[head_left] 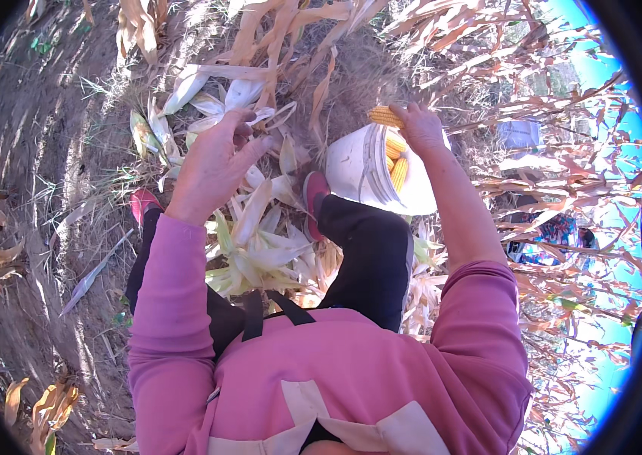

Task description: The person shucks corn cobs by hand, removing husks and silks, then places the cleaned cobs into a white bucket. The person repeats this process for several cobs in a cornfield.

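Note:
My right hand (421, 129) grips a bare yellow corn cob (386, 116) above the mouth of a white bucket (348, 163). Inside the bucket lie several more yellow cobs (399, 174). Off to the left, my left hand (211, 163) is over the ground with its thumb apart from its bent fingers. It seems to hold nothing, though its palm side is partly hidden. Just past it are unhusked ears of corn (184, 89) in pale husks. Between my legs is a pile of loose pale husks (249, 258).
Dry corn stalks (457, 38) stand along the far side and the right. Bare soil (55, 197) with dry leaves stretches out on the left. Among the right-hand stalks are a pale sack (519, 134) and some patterned, colourful cloth (552, 231). My red shoes (316, 199) flank the husks.

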`<state>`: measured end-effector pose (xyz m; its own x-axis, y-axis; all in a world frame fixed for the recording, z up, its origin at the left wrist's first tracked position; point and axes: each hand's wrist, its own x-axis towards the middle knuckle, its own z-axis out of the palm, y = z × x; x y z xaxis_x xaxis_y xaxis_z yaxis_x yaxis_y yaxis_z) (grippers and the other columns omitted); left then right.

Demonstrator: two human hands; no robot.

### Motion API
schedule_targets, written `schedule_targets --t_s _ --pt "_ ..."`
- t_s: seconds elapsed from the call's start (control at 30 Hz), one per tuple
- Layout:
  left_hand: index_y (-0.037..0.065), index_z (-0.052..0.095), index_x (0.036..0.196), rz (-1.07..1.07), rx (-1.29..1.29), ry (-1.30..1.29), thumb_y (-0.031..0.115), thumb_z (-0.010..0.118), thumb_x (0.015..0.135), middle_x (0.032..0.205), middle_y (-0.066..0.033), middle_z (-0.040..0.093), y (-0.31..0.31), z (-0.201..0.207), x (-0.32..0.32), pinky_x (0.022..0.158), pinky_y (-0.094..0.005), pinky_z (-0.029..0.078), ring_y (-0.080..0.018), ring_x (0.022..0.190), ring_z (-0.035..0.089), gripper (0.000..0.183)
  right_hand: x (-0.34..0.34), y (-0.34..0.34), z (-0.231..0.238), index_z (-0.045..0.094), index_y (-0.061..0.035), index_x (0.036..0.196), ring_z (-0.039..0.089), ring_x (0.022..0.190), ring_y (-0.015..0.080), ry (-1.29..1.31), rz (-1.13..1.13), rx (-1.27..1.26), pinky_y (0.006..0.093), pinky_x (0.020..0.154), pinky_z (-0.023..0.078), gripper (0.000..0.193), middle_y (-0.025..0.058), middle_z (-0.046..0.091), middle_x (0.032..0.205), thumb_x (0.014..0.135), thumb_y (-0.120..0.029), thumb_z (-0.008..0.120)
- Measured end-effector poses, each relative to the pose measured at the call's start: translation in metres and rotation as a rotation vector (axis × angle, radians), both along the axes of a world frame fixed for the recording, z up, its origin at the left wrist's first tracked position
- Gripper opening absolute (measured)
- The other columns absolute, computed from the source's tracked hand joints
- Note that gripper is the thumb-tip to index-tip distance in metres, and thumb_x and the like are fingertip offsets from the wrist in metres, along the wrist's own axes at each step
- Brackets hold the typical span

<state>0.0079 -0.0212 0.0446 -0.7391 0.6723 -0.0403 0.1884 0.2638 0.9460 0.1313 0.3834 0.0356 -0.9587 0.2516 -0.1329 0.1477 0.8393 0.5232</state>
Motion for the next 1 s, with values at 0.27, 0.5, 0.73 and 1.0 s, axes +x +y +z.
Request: schedule_targets --t_s 0.27,0.5,0.73,1.0 --pt "-0.005 0.052 0.128 -0.009 0.035 -0.016 0.025 0.066 0.092 0.111 -0.0149 0.064 -0.001 -0.001 0.001 0.092 -0.0341 0.047 -0.0209 0.102 0.061 0.05 -0.008 -0.004 0.01 0.046 -0.0318 0.14 0.059 0.114 0.0309 -0.143 -0.195 -0.119 0.0433 0.09 0.052 0.065 0.0102 0.059 0.12 0.08 -0.026 0.072" --pt "-0.005 0.052 0.128 -0.003 0.025 -0.02 0.023 0.066 0.092 0.112 -0.014 0.064 0.001 -0.007 0.001 0.092 -0.0332 0.047 -0.0197 0.102 0.061 0.047 -0.027 -0.007 0.017 0.047 -0.0298 0.138 0.062 0.11 0.0288 -0.115 -0.104 -0.147 0.0432 0.09 0.052 0.062 0.0073 0.061 0.117 0.081 -0.029 0.072" --pt "-0.004 0.052 0.127 -0.006 -0.005 -0.041 0.023 0.066 0.092 0.11 -0.0137 0.064 0.001 -0.003 0.001 0.092 -0.0334 0.047 -0.0198 0.103 0.061 0.047 -0.027 -0.004 0.03 0.046 -0.0293 0.139 0.059 0.114 0.0282 0.369 -0.082 -0.467 0.0436 0.091 0.05 0.064 0.008 0.06 0.122 0.081 -0.033 0.073" --pt "-0.004 0.052 0.127 -0.004 -0.009 -0.05 0.023 0.066 0.092 0.11 -0.0147 0.064 0.002 0.0 0.0 0.092 -0.034 0.048 -0.0205 0.103 0.061 0.046 -0.016 -0.016 0.031 0.047 -0.0196 0.142 0.058 0.117 0.0274 -0.013 -0.246 -0.758 0.038 0.099 0.045 0.068 0.0106 0.06 0.127 0.08 -0.029 0.073"
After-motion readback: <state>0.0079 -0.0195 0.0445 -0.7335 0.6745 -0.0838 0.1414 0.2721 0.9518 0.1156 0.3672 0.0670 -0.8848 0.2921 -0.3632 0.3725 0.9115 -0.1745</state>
